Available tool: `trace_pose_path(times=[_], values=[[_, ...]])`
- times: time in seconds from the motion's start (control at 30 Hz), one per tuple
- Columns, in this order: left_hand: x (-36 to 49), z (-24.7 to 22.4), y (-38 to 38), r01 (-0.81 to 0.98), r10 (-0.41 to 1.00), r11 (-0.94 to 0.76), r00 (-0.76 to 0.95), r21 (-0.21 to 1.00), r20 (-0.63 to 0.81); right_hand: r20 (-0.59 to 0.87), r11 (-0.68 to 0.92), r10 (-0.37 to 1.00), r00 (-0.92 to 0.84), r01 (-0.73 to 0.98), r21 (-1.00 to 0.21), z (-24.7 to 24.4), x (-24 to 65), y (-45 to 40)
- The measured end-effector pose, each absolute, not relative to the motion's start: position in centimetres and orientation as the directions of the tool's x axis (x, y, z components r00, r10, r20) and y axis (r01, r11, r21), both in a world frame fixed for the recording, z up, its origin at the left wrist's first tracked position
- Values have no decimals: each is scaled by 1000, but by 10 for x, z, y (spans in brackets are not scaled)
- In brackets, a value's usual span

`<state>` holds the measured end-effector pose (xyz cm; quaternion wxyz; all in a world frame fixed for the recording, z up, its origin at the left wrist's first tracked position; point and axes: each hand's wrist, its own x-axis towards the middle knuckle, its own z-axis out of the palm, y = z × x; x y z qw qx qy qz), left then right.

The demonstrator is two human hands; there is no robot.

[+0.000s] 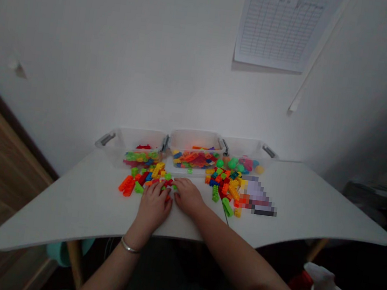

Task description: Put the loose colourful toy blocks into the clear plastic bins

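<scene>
My left hand point(156, 201) lies palm down over the near edge of a pile of toy building bricks point(157, 171), its fingers spread on them. Close beside it, my right hand point(190, 197) reaches in from the right with thumb and fingers apart, the fingertips at a small green brick point(174, 187) and some red ones. Small pieces under the fingers are partly hidden. Orange bricks point(127, 186) lie left of my left hand. A second brick pile point(224, 182) is to the right of my right hand, with a long green piece point(227, 207) at its near side.
Three clear plastic bins stand along the wall: a left bin point(141, 136) and a middle bin point(196, 138) with bricks, and a right bin point(246, 146) with coloured balls. A blurred-out flat object point(259, 195) lies on the white table point(316, 207). A printed sheet point(277, 33) hangs above.
</scene>
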<state>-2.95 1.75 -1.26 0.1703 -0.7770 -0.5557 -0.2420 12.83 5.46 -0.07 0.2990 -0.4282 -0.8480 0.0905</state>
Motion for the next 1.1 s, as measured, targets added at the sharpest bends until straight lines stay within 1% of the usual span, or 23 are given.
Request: trace_pose_path(times=[0.13,0.23,0.37,0.53,0.63,0.73,0.97,1.1], values=[[-29,-11,17,948,787,-320,263,5,558,399,605,791,-464,690,-398,1,130,52],[-29,-10,17,947,792,-320,263,7,551,366,554,826,-429,741,-380,2,130,53],[-29,-10,16,949,794,-316,258,12,551,357,507,851,-385,780,-367,1,132,54],[-28,-9,15,949,799,-313,252,20,545,360,419,888,-287,826,-378,-3,137,58],[-28,-8,15,949,798,-315,257,13,545,350,400,898,-268,829,-391,-5,141,59],[-28,-7,14,948,794,-319,259,14,550,354,400,899,-258,812,-424,-5,143,60],[-28,-7,14,949,793,-316,262,2,550,384,396,904,-189,710,-582,-10,147,66],[-29,-8,15,949,791,-315,261,3,554,454,435,879,-145,633,-641,-10,149,69]])
